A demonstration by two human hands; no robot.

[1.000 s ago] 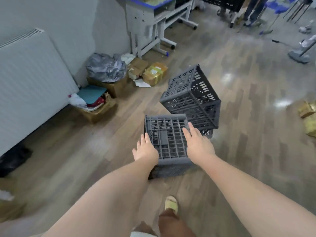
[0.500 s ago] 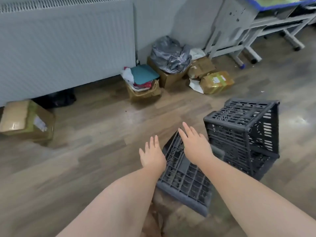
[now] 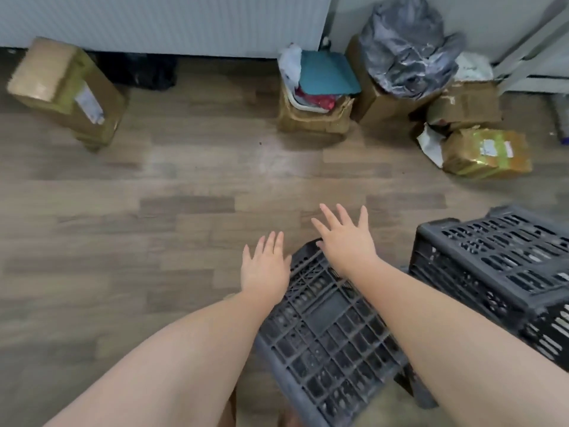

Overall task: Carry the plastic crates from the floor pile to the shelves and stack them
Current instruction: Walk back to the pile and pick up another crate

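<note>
Head view, dark grey lattice crate [image 3: 326, 343], upturned, tilted on floor

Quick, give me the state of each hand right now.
Left hand: open, fingers straight, holding nothing.
Right hand: open, fingers spread above the near crate, holding nothing.

open hands [image 3: 304, 257] above grey crate [image 3: 326, 334]

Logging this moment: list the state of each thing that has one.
Left hand: open, holding nothing.
Right hand: open, fingers spread.
Near dark grey plastic lattice crate: tilted, ungripped.
Far dark grey plastic crate: on its side.
Brown cardboard box with teal lid: open, stuffed.
</note>
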